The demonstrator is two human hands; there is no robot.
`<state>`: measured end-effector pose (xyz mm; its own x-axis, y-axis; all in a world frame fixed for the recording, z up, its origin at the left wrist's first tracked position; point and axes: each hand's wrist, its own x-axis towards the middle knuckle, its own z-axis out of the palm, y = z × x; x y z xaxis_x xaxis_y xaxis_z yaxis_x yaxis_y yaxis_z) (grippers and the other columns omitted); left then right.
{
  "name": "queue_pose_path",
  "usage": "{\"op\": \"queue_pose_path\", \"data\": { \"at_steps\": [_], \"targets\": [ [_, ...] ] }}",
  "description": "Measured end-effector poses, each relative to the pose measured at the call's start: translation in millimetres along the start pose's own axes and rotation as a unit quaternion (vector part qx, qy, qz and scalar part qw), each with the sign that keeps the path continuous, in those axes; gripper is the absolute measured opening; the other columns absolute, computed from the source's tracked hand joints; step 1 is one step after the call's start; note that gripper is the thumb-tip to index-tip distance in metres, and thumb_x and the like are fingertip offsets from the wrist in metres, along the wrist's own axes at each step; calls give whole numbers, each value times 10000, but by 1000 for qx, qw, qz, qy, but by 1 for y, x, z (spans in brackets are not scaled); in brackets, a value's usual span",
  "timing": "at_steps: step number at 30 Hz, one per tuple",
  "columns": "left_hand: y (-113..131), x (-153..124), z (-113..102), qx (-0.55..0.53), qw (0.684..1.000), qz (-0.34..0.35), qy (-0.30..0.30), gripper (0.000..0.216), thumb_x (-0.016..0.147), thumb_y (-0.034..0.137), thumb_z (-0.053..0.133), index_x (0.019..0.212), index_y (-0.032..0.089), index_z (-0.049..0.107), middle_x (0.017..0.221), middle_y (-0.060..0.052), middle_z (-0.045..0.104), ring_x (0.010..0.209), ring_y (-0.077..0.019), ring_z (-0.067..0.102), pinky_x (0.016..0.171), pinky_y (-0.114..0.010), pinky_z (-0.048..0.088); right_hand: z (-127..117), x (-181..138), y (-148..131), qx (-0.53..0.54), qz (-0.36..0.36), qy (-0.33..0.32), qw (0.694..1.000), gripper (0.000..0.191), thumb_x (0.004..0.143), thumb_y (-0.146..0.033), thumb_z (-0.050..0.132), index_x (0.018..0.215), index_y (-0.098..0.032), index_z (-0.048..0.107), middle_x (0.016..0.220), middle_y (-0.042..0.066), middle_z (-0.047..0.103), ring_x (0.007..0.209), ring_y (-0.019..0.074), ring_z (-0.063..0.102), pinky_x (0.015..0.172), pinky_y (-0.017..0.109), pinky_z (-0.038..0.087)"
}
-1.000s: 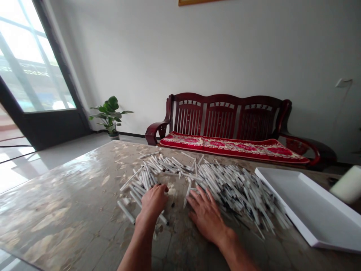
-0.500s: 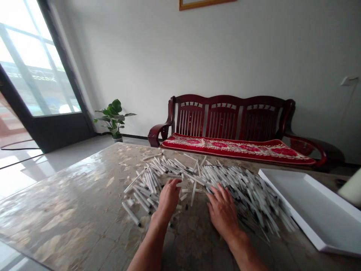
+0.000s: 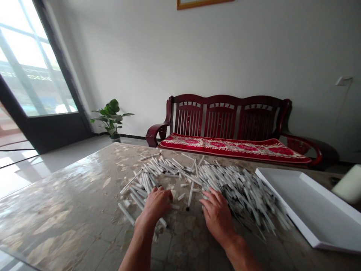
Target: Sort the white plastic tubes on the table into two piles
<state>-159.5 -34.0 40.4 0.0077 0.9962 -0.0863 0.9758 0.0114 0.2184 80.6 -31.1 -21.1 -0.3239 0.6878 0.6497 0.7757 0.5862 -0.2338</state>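
Note:
A big heap of white pens [image 3: 237,188] and loose pen parts lies across the middle of the marbled table [image 3: 70,210]. My left hand [image 3: 155,205] rests knuckles-up on the smaller spread of white barrels [image 3: 146,180] at the left, its fingers curled under so that what they grip is hidden. My right hand [image 3: 217,214] lies at the near left edge of the big heap, fingers bent down onto the pens. A single pen [image 3: 191,193] lies between the two hands.
A shallow white tray [image 3: 307,210] lies on the table at the right, with a pale rounded object [image 3: 348,184] beyond it. Behind the table stand a dark wooden bench with a red cushion [image 3: 234,146], a potted plant [image 3: 111,116] and a glass door [image 3: 31,75].
My left hand drew back toward me from the barrels and its fingers curled in. My right hand shifted slightly left along the heap's edge.

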Motion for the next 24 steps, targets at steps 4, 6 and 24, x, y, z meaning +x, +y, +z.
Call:
{"op": "queue_pose_path", "data": {
  "at_steps": [4, 6, 24],
  "targets": [
    [2, 0, -1, 27, 1000, -12, -10, 227, 724, 149, 622, 895, 245, 738, 1026, -90, 700, 1041, -305, 590, 857, -370, 414, -1, 0, -2, 21, 10, 9, 1000, 269, 830, -58, 555, 934, -230, 733, 1110, 47, 707, 1198, 269, 523, 1060, 464, 391],
    [8, 4, 1, 12, 1000, 10, -3, 190, 751, 144, 621, 885, 230, 725, 1013, -83, 710, 1042, -290, 597, 864, -362, 407, -2, 1, -3, 39, 18, 9, 999, 264, 865, -96, 537, 1009, -222, 719, 1096, 61, 704, 1136, 255, 561, 1023, 437, 427],
    [62, 8, 31, -226, 942, 228, 93, 153, 888, 300, 589, 925, 253, 730, 871, -42, 727, 807, -186, 659, 753, -256, 459, -34, 15, 12, 169, 152, -106, 968, 506, 1005, -519, 277, 823, -205, 630, 594, 11, 627, 563, 169, 600, 529, 256, 347]
  ]
}}
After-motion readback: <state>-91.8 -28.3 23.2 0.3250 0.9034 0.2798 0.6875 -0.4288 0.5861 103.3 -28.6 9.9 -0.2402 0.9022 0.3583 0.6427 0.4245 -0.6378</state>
